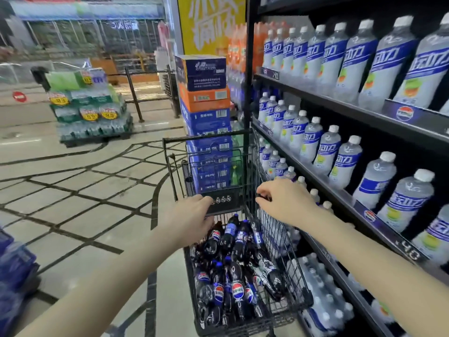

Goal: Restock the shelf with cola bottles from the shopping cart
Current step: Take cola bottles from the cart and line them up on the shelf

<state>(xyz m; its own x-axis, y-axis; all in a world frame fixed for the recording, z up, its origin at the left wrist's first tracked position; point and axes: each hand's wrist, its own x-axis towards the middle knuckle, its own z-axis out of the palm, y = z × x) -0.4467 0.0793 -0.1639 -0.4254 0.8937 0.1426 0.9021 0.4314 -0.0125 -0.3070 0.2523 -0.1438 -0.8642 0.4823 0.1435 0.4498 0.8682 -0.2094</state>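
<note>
Cart basket [279, 239] open on top — cola bottles [233, 276] reachable from above; shelf [340, 190] packed tight with white-capped bottles [325, 147], stacked boxes [206, 122] block ahead — open floor [73, 190] left

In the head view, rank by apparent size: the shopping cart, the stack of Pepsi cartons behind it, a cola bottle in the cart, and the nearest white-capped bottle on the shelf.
1. shopping cart
2. stack of Pepsi cartons, though it stands farther off
3. white-capped bottle, enlarged by nearness
4. cola bottle
</note>
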